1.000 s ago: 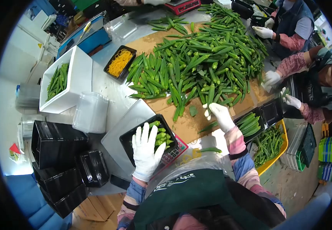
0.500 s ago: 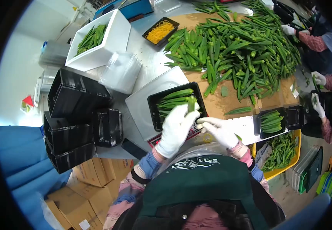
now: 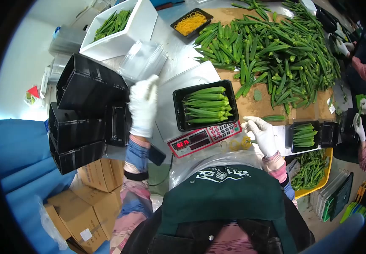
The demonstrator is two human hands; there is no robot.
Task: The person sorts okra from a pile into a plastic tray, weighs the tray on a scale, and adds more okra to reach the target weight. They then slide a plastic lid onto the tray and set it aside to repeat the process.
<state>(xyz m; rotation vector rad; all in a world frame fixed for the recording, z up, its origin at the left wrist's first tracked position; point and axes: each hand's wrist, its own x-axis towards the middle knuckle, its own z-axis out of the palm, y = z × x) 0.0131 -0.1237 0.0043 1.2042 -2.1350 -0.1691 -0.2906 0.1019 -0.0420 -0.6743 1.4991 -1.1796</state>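
A black tray (image 3: 177, 106) with a row of green okra (image 3: 207, 106) rests on the scale (image 3: 166, 91), whose red display (image 3: 183, 144) reads 0.215. My left hand (image 3: 144, 108), white-gloved and empty, is over the scale's left side, its fingers stretched towards the clear plastic containers (image 3: 142, 61). To the right of the tray, my right hand (image 3: 261, 134) has its fingers bent but apart, with nothing clearly held. Yellow rubber bands (image 3: 240, 144) lie beside it, and a small green piece shows near its thumb.
Loose okra (image 3: 276, 59) is heaped on cardboard. Black trays (image 3: 90, 86) are stacked left; a white foam box (image 3: 142, 27) and a tray of rubber bands (image 3: 191, 23) stand behind. A second okra tray (image 3: 304, 135) sits right. Co-workers' gloved hands (image 3: 359, 127) show at far right.
My left hand has let go of the okra and moved left, away from the tray. My right hand has moved right. The tray's okra and the scale display are now uncovered.
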